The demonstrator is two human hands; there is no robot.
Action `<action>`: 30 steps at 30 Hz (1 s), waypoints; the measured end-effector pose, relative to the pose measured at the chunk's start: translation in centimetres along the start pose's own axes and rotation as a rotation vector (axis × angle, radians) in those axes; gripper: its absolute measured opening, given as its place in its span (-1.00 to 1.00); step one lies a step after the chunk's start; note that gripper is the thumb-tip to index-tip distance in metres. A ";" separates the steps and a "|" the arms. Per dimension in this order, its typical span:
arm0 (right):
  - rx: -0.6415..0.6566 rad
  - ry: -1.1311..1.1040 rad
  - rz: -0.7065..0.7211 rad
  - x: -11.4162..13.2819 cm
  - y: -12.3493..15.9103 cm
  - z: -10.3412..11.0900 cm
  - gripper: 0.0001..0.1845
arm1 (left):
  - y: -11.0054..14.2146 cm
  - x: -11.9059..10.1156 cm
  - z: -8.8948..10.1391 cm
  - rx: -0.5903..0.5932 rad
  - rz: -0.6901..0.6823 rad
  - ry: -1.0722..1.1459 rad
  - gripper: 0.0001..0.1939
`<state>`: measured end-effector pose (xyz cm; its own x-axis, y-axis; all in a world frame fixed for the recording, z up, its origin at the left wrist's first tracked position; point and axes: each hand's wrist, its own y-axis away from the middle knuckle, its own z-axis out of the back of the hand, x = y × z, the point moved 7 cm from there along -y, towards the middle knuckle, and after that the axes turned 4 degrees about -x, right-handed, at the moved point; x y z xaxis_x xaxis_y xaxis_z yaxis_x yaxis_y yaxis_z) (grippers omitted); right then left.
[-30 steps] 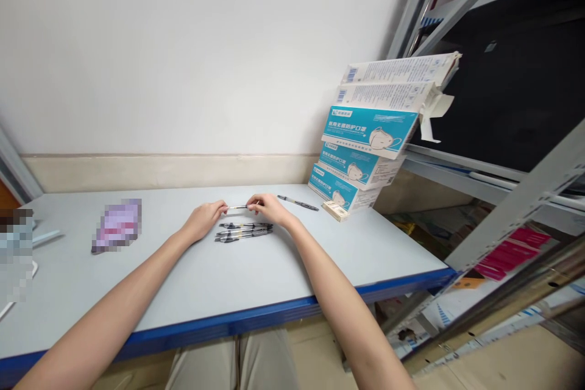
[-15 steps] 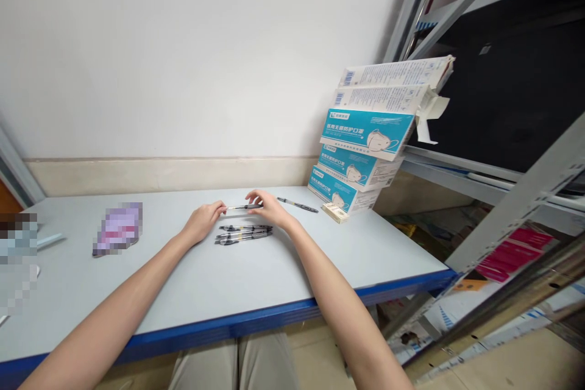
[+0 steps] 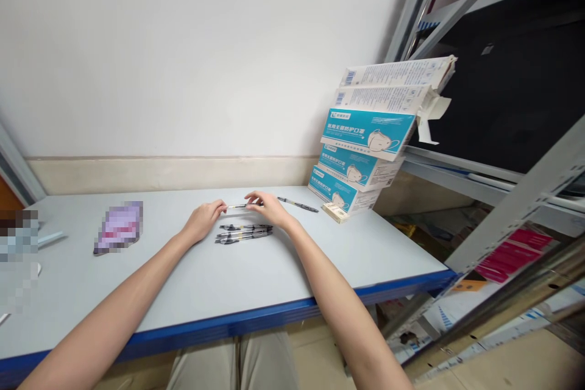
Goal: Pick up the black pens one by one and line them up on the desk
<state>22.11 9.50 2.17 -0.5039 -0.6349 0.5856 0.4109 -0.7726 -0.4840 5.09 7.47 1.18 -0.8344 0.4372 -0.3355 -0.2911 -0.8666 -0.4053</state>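
Note:
A pen (image 3: 236,206) is stretched level between my hands, just above the table. My left hand (image 3: 205,219) pinches its left end. The fingers of my right hand (image 3: 269,208) close on its right part and partly cover it. Nearer to me, several black-and-clear pens (image 3: 244,234) lie side by side on the tabletop. One more pen (image 3: 298,205) lies alone to the right of my right hand, slanting toward a small cream-coloured block (image 3: 335,212).
A leaning stack of blue-and-white mask boxes (image 3: 365,128) stands at the table's back right, beside a metal shelving rack (image 3: 516,207). On the left lies a blurred purple item (image 3: 119,226). A wall borders the grey table (image 3: 183,292) behind; its front edge is blue.
My right hand's fingers have shifted slightly left along the pen and cover more of its dark part. My left hand stays in place.

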 end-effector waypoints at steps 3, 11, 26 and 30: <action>0.003 0.028 0.022 0.2 0.0 -0.1 -0.82 | 0.0 -0.1 0.0 -0.001 -0.005 -0.002 -0.64; -0.010 0.018 0.042 0.8 0.1 -0.2 -0.78 | 0.1 -0.3 0.0 -0.016 -0.002 0.046 -0.64; 0.012 0.077 -0.015 0.8 0.2 0.0 -0.75 | -0.1 0.0 0.8 -0.108 0.038 0.197 -0.62; -0.014 0.072 0.014 1.0 0.1 0.3 -0.78 | -0.3 0.8 -1.6 0.124 0.149 0.442 -0.48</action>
<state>21.90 8.80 2.89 -0.5515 -0.6437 0.5306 0.4082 -0.7630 -0.5012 5.23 8.48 -0.38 -0.6005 0.3430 -0.7223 -0.2596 -0.9380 -0.2297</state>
